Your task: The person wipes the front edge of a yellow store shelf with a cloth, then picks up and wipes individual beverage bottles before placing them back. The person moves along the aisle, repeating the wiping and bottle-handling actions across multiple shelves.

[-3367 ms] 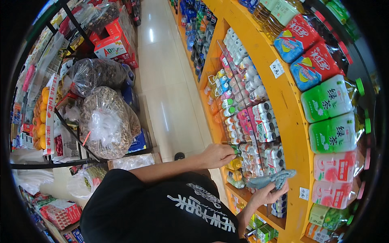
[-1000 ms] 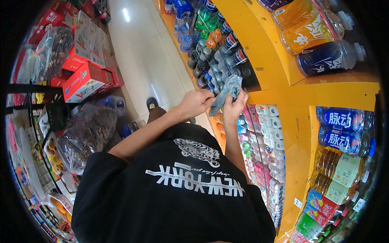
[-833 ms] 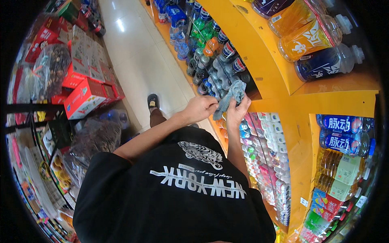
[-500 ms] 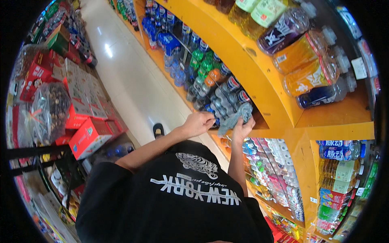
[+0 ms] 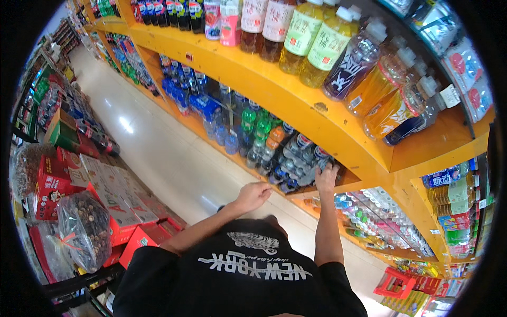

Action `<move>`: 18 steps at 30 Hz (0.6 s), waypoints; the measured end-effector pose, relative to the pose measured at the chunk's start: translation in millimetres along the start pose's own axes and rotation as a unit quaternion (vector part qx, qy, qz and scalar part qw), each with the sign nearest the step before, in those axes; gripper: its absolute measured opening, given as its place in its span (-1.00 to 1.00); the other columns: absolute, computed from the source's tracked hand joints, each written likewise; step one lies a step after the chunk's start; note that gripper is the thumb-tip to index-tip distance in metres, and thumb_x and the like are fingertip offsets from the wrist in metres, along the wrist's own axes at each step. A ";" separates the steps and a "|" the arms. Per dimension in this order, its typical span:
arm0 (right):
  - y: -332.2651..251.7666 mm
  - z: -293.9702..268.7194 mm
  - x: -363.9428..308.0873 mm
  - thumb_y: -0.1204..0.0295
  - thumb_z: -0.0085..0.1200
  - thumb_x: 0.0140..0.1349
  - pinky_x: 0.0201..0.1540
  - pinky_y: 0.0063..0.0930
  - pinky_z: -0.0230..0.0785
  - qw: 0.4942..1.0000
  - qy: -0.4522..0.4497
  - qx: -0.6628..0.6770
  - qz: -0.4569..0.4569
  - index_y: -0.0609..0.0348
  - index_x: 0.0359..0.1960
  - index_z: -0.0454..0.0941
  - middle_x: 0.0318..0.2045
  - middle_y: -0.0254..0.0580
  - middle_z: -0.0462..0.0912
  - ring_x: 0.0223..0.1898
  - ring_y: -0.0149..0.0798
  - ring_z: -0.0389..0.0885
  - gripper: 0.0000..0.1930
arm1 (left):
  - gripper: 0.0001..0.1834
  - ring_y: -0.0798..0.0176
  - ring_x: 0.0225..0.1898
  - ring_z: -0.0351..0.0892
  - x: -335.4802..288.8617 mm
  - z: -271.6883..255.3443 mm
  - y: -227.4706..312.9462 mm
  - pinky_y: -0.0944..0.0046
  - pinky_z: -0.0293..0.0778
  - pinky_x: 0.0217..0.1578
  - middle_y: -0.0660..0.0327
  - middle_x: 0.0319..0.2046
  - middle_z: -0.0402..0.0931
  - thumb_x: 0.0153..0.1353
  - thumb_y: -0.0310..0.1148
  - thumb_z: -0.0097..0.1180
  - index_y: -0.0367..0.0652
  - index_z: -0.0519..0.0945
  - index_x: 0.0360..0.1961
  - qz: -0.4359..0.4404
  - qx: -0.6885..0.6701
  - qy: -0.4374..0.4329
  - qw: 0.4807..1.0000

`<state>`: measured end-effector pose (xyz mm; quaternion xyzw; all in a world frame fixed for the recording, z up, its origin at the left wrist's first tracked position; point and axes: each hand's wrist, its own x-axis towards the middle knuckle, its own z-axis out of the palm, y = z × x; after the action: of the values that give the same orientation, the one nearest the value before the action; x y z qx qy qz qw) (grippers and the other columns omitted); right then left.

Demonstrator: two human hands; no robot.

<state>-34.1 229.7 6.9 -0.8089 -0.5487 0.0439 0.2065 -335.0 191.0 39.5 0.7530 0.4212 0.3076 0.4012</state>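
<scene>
My right hand [image 5: 327, 176] reaches into the right end of the low shelf, its fingers closed on a grey-blue cloth [image 5: 322, 163] that is mostly hidden now. Just beside it stand plastic-wrapped bottles [image 5: 299, 165] with dark caps and clear sides; the cloth appears to lie against them. My left hand [image 5: 252, 197] hangs over the aisle in front of the shelf, fingers curled in, with nothing visible in them. Further left on that shelf are green-capped bottles [image 5: 262, 126] and blue bottle packs [image 5: 207, 108].
A thick yellow shelf board [image 5: 237, 76] curves above the low shelf and holds bottled drinks [image 5: 338, 45]. Red and white cartons [image 5: 113, 187] and a clear bag of dark round goods [image 5: 84, 222] stack up at left. A pale tiled aisle [image 5: 158, 142] runs between. A red basket [image 5: 395, 284] stands lower right.
My view has swung so more of the upper shelf shows. My right hand has pushed the cloth deeper in among the bottles. My left hand has drawn back from the shelf edge.
</scene>
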 end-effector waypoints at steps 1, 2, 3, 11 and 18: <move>8.9 5.1 1.7 0.28 0.23 0.11 0.16 0.03 0.28 1.000 0.006 -0.010 -0.023 0.50 -0.01 0.37 0.14 0.55 0.21 0.12 0.44 0.30 -0.45 | -0.84 -0.09 -0.44 0.54 0.3 2.7 1.6 0.09 0.44 -0.44 0.02 -0.48 0.53 0.21 -0.32 0.10 -0.19 0.55 -0.42 -0.011 -0.002 -0.009 1.000; 10.5 6.1 4.1 0.26 0.21 0.13 0.16 0.02 0.28 1.000 -0.011 -0.013 -0.014 0.49 -0.01 0.37 0.14 0.54 0.21 0.13 0.43 0.30 -0.45 | -0.84 -0.09 -0.44 0.54 -0.7 4.3 3.0 0.09 0.44 -0.44 0.02 -0.48 0.53 0.21 -0.32 0.10 -0.19 0.55 -0.42 -0.025 -0.002 -0.017 1.000; 11.7 4.3 6.0 0.25 0.20 0.14 0.16 0.02 0.29 0.999 -0.022 -0.017 -0.016 0.49 0.00 0.37 0.14 0.53 0.21 0.13 0.43 0.30 -0.45 | -0.83 -0.10 -0.43 0.55 -0.7 5.5 5.4 0.07 0.43 -0.43 0.02 -0.48 0.54 0.21 -0.31 0.10 -0.19 0.55 -0.42 -0.021 0.009 -0.024 0.999; 20.3 -0.2 6.1 0.42 0.09 0.14 -0.03 0.04 0.40 0.996 0.001 -0.018 -0.082 0.41 -0.17 0.42 -0.11 0.47 0.39 -0.09 0.42 0.44 -0.69 | -0.84 -0.10 -0.40 0.57 12.3 22.6 15.3 0.09 0.47 -0.39 0.01 -0.44 0.56 0.21 -0.31 0.10 -0.17 0.59 -0.35 -0.028 0.018 -0.009 0.999; 6.0 -19.9 -12.6 0.51 0.02 0.09 -0.11 0.09 0.44 0.998 -0.031 -0.004 -0.063 0.30 -0.18 0.43 -0.07 0.26 0.38 -0.17 0.33 0.54 -0.76 | -0.82 -0.01 -0.46 0.57 17.8 53.6 18.9 0.14 0.47 -0.42 0.02 -0.46 0.55 0.24 -0.29 0.10 -0.19 0.59 -0.31 -0.046 -0.005 -0.021 0.999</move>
<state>-27.9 210.7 20.7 -0.7722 -0.6045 0.0536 0.1884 -276.6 182.1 31.8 0.7371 0.4454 0.2753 0.4272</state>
